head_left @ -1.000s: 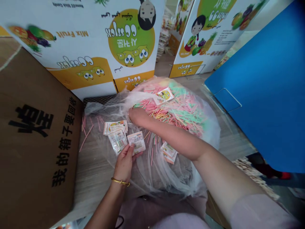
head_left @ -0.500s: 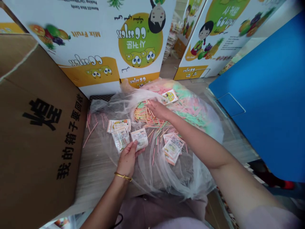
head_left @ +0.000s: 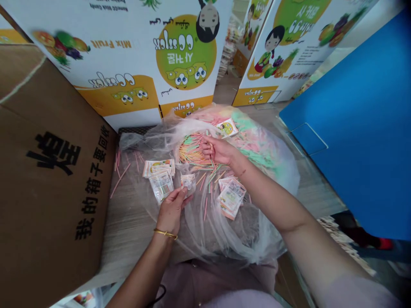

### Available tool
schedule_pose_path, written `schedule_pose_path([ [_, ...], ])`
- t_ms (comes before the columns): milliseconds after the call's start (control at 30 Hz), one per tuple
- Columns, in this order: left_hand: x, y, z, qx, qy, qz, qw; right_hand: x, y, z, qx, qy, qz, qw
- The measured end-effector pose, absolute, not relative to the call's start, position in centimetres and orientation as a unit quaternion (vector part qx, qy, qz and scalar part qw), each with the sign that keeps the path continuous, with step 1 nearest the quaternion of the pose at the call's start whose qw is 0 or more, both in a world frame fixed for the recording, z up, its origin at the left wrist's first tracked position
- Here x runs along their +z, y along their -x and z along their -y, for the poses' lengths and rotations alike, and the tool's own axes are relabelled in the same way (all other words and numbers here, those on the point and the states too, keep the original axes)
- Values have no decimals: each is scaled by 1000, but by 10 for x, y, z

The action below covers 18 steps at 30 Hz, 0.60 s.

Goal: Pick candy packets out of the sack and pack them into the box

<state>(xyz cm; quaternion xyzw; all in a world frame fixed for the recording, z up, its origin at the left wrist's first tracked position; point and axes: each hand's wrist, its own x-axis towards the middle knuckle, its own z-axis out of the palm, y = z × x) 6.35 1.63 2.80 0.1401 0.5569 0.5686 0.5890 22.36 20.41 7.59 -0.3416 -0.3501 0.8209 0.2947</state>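
My left hand point(head_left: 175, 205) pinches a small printed candy packet point(head_left: 188, 181) between thumb and fingers. Above the pile of thin pastel candy sticks point(head_left: 192, 149), my right hand point(head_left: 218, 150) is curled, palm turned up, with a few candy sticks in its fingers. The sticks spill from a large clear plastic bag point(head_left: 257, 239) spread over the table. Left of the held packet lie several packets point(head_left: 161, 185), overlapping. Another stack of packets point(head_left: 231, 196) rests below my right forearm, and a single packet point(head_left: 227, 127) sits on top of the bag.
A brown cardboard box point(head_left: 54, 171) stands at the left. White and yellow printed cartons point(head_left: 125, 55) line the back. At the right is a blue panel point(head_left: 353, 128) with a wire loop point(head_left: 307, 139). Some loose sticks point(head_left: 119, 179) lie on the table point(head_left: 128, 231) beside the brown box.
My right hand has lifted out of the candy sticks and rolled palm up, with a few sticks in its fingers. The packet in my left hand has tilted and looks narrower.
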Motion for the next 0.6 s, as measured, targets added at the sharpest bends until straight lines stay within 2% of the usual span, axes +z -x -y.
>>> schedule_pose_path([
  [133, 28, -63, -17, 572, -131, -555, 590, 91, -225, -164, 742, 354, 520, 234],
  [300, 30, -63, -19, 569, -136, -554, 592, 101, -223, -106, 415, 411, 793, 177],
  [400, 33, -66, -17, 564, -152, -551, 596, 94, -220, -91, 307, 422, 846, 110],
  [500, 35, -69, -13, 562, -165, -545, 600, 83, -220, -95, 312, 432, 838, 119],
  [600, 36, -68, -9, 562, -185, -540, 599, 80, -224, -106, 467, 426, 742, 225],
])
